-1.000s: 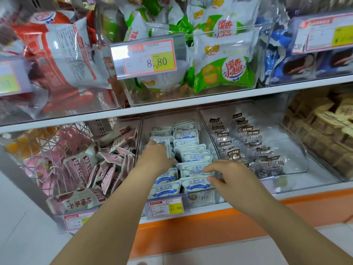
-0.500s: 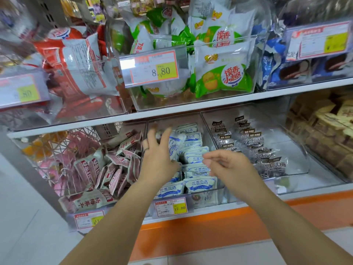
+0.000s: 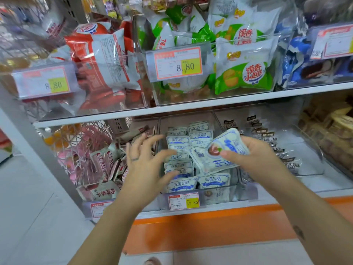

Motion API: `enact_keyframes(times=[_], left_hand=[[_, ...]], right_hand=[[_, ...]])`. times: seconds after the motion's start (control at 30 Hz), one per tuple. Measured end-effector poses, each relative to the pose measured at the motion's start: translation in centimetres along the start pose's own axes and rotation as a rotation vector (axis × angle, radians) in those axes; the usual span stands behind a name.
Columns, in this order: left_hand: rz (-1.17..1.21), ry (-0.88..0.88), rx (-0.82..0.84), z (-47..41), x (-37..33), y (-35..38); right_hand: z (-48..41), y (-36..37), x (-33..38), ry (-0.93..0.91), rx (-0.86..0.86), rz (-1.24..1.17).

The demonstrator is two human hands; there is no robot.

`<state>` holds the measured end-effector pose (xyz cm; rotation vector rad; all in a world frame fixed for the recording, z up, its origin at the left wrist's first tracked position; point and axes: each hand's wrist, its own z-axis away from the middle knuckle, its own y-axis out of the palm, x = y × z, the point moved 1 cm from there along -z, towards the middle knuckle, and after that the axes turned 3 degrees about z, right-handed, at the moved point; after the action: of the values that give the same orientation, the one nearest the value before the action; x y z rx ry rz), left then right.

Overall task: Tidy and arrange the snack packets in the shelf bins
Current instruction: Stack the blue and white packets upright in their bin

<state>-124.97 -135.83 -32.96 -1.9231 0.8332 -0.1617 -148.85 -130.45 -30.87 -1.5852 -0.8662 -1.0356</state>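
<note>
Middle clear bin, lower shelf: blue-and-white snack packets lie in two rows. The right grip is clamped on a tilted packet above the right row. The left grip hovers over the left row, fingers spread apart, holding nothing. Neighbouring bins hold brown-and-white packets on the left and dark-labelled packets on the right. A price tag is on the bin front. An orange base panel runs below.
</note>
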Motion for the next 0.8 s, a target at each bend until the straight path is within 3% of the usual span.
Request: enact_keyframes(times=[0.07,0.13,0.23,0.33,0.47,0.6,0.8], left_hand=[[-0.066,-0.165,0.18,0.8,1.1,0.4],[-0.073,-0.182,0.247,1.5,1.3,1.4],[-0.077,-0.154,0.141,1.6,1.9,3.1],[0.038,-0.231,0.028,1.4,2.2,4.1],[0.198,-0.293,0.084,0.9,2.7,4.2],[0.221,-0.202,0.072,0.3,3.7,4.2],[0.22,-0.195,0.105,0.4,4.1,4.4]], right_hand=[[0.3,-0.3,0.5,-0.049,0.05,0.035],[0.4,0.2,0.5,-0.054,0.129,0.044],[0.5,1.4,0.4,-0.022,0.256,0.152],[0.0,3.0,-0.1,-0.042,0.269,0.323],[-1.0,6.0,0.1,-0.172,0.385,0.627],[-2.3,9.7,0.1,-0.24,0.54,0.889],[-3.3,11.5,0.5,-0.202,0.744,0.96]])
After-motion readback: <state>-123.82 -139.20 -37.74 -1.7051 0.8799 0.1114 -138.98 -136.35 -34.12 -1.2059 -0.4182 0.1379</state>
